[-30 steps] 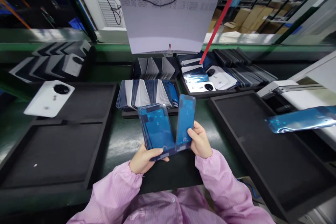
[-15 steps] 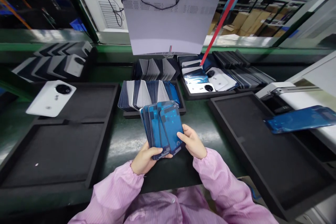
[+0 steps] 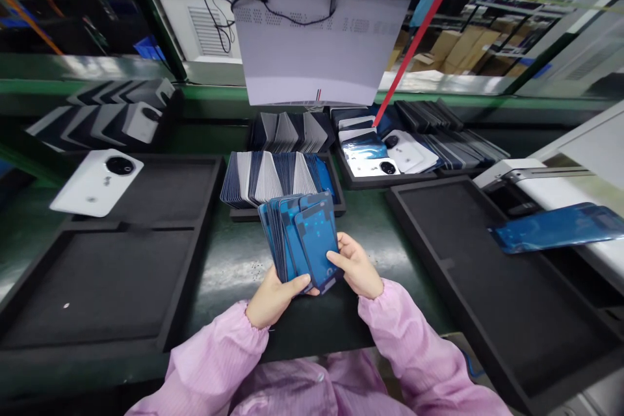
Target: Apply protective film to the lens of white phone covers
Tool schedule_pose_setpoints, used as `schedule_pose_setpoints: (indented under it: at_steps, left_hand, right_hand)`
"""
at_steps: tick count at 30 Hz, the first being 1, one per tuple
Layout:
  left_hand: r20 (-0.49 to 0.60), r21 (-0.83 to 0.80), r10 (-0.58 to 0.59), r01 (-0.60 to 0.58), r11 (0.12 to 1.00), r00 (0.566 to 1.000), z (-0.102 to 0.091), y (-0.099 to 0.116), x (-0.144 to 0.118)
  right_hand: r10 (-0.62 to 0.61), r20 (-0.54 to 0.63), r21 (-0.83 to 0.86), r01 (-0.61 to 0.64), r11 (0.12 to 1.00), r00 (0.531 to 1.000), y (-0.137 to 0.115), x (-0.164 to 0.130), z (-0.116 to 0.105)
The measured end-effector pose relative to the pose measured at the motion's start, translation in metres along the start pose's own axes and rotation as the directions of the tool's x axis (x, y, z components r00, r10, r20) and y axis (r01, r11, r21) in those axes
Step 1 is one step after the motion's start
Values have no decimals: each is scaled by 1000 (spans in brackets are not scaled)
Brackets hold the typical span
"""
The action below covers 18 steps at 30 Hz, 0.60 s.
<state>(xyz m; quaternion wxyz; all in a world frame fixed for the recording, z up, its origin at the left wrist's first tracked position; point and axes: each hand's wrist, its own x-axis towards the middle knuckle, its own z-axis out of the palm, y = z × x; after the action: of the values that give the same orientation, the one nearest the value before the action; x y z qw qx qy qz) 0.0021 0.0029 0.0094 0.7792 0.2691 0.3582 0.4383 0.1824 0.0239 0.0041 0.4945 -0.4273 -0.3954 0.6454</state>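
A fanned stack of phone back panels (image 3: 288,234), their blue-filmed sides toward me, is gripped in my left hand (image 3: 273,294). That thumb presses over the lower edge of the stack. My right hand (image 3: 358,266) pinches the front panel (image 3: 318,240) at its lower right side, thumb on its face. The front panel overlaps the others and sits slightly askew. Just beyond the stack stands a black tray (image 3: 340,192) packed with upright panels (image 3: 268,175), some dark blue and some pale grey.
A white panel (image 3: 97,182) with a round camera ring rests on the left black tray (image 3: 195,273). More panels (image 3: 365,143) fill a tray at the back right. At right are a black foam tray (image 3: 487,273) and a blue-filmed panel (image 3: 560,227) on a white machine. A monitor (image 3: 316,45) hangs behind.
My left thumb has slid a little up and right over the stack. The front panel has turned slightly more upright and the panels are fanned a bit differently. My right hand keeps its pinch.
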Motion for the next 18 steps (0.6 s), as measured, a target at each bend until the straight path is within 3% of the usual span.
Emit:
schedule_pose_setpoints:
  at_steps: [4, 7, 14, 18]
  left_hand:
    - [32, -131, -52, 55, 990, 998, -2, 3, -2]
    - [7, -189, -48, 48, 981, 999, -3, 8, -3]
    - [-36, -42, 0, -2, 999, 999, 3, 2, -1]
    - [-14, -52, -14, 13, 999, 1000, 3, 0, 0]
  right_hand:
    - [-64, -125, 33, 68, 997, 990, -8, 1, -6]
    - [-109, -136, 55, 117, 992, 985, -14, 1, -12]
    - [-32, -11, 47, 32, 998, 999, -3, 0, -2]
    - [-44, -94, 60, 50, 997, 995, -4, 1, -3]
